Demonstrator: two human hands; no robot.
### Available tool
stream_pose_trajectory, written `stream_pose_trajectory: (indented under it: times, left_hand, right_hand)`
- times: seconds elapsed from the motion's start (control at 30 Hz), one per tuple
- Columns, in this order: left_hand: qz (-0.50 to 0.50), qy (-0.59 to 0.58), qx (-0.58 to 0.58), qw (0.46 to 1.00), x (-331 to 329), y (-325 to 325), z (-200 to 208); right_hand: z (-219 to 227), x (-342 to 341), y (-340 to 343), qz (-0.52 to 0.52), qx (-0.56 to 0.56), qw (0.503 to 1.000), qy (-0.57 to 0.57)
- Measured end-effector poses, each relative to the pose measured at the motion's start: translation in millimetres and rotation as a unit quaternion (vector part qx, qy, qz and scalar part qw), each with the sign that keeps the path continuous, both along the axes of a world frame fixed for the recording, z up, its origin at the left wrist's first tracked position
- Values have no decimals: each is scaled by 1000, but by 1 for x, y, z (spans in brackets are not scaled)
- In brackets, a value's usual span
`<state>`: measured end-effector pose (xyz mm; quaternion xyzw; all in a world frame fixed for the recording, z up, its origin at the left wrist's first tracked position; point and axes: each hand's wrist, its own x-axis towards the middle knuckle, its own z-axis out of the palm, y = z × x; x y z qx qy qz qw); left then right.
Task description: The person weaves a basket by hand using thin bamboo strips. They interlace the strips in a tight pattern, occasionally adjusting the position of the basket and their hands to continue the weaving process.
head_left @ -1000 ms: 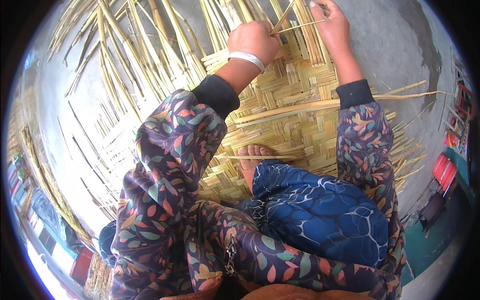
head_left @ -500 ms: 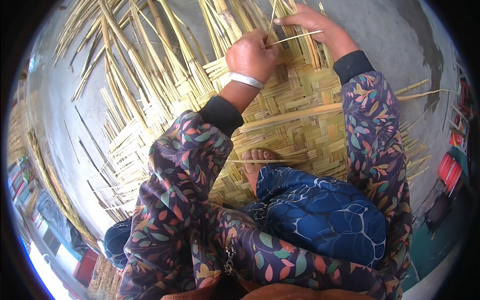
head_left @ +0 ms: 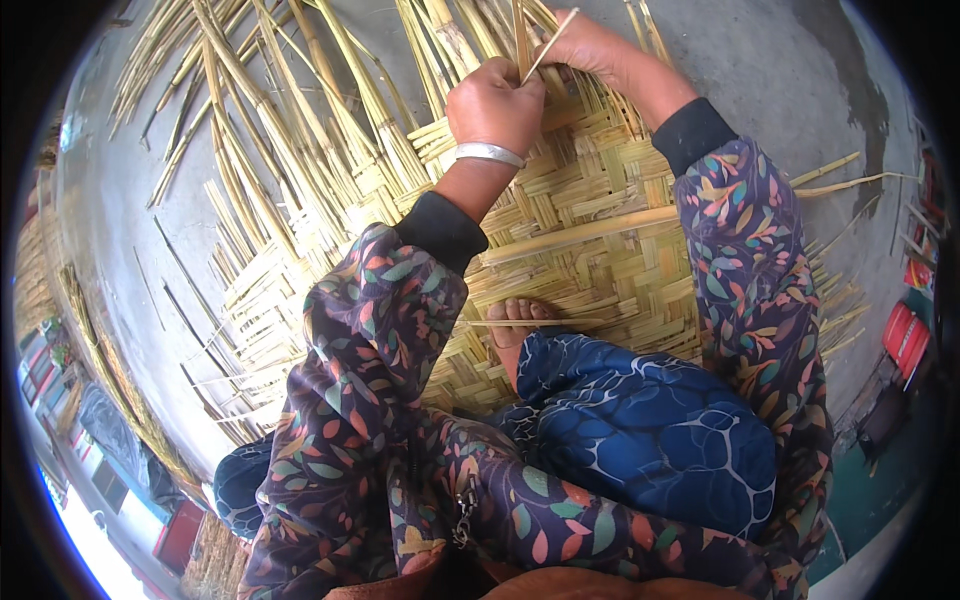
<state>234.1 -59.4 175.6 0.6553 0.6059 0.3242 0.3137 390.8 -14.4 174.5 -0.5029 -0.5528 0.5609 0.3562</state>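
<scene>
My left hand (head_left: 494,108), with a pale bangle at its wrist, is closed at the far edge of a woven reed mat (head_left: 610,180). A thin reed strip (head_left: 551,46) sticks up and to the right out of its fist. Just to the right, my right hand (head_left: 585,48) is closed among the upright strips at the same edge, its fingertips partly hidden. Plaited in a slanting pattern, the mat lies on the floor beneath my arms. My bare foot (head_left: 518,325) presses on it, near a loose strip across the toes.
Long unwoven reeds (head_left: 265,120) fan out from the mat's far left side over the grey concrete floor (head_left: 770,70). A flat reed (head_left: 590,232) crosses the mat and runs out right. Several dark thin sticks lie left. A red object (head_left: 905,340) stands at the far right.
My right hand has moved left, close to my left hand, and closed among the strips. The thin strip in my left fist has swung from pointing right to pointing up and right.
</scene>
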Motion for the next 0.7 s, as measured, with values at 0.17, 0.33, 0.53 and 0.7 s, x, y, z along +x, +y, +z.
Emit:
stream_pose_trajectory:
  times: [0.17,0.33,0.53,0.7]
  left_hand:
    - [6,-24,-27,999,1,9,-6]
    - [-11,-20,-50,998,-1,17,-20]
    - [-83,-87,-147,982,-10,35,-29]
    - [-156,-131,-261,944,-11,47,-27]
  right_hand:
    - [18,-7,-15,-82,-57,991,-90]
    - [4,-11,-20,-154,-2,988,-24]
    - [9,-8,-25,-155,4,984,-90]
    - [16,-13,-42,-137,41,986,-81]
